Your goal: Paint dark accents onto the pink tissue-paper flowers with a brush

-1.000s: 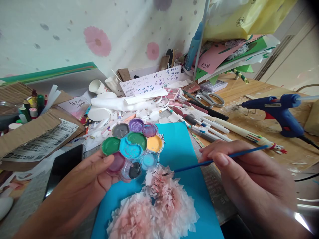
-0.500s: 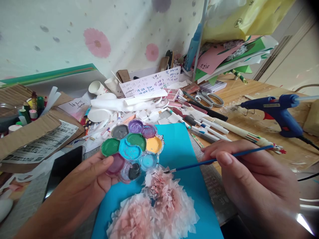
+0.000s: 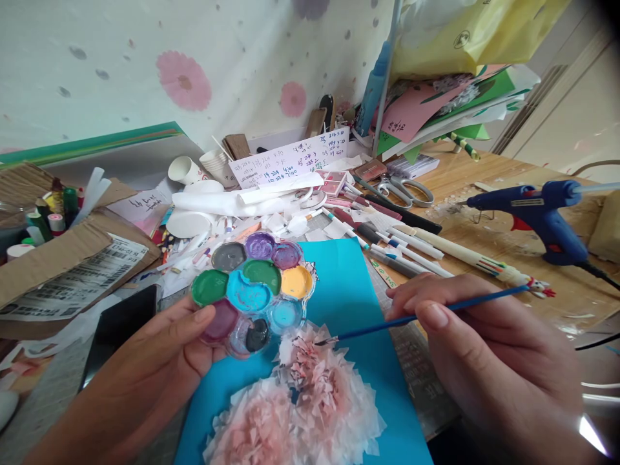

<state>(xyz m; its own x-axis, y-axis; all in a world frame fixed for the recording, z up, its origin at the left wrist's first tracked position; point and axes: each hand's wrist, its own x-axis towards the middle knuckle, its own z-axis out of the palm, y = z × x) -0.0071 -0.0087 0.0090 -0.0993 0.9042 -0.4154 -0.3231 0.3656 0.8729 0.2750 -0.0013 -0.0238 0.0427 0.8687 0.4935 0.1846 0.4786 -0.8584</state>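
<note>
- Fingers of our L hand [image 3: 162, 345] pinch paint palette [image 3: 249, 292], approx. 11 o'clock from pink flowers [image 3: 322, 387].
- Our R hand [image 3: 489, 342] grips blue brush [image 3: 378, 327], tip at flowers' 12 o'clock.
- Flowers on blue card [image 3: 346, 278], 6 o'clock in view.

A pale wall covering [image 3: 242, 51] bore pink flowers [image 3: 184, 81] and grey dots [image 3: 77, 51], a wooden surface [image 3: 484, 244] spread rightward, a cream panel [image 3: 571, 123] stood beyond.

The left hand [image 3: 155, 361] holds a flower-shaped paint palette [image 3: 237, 339] above turquoise paper [image 3: 343, 278]; the right hand [image 3: 494, 349] holds a blue paintbrush [image 3: 378, 327], its bristles [image 3: 327, 341] at the pink tissue-paper flowers [image 3: 334, 391]. A glue gun [image 3: 552, 210] rests on the desk [image 3: 479, 229].
</note>
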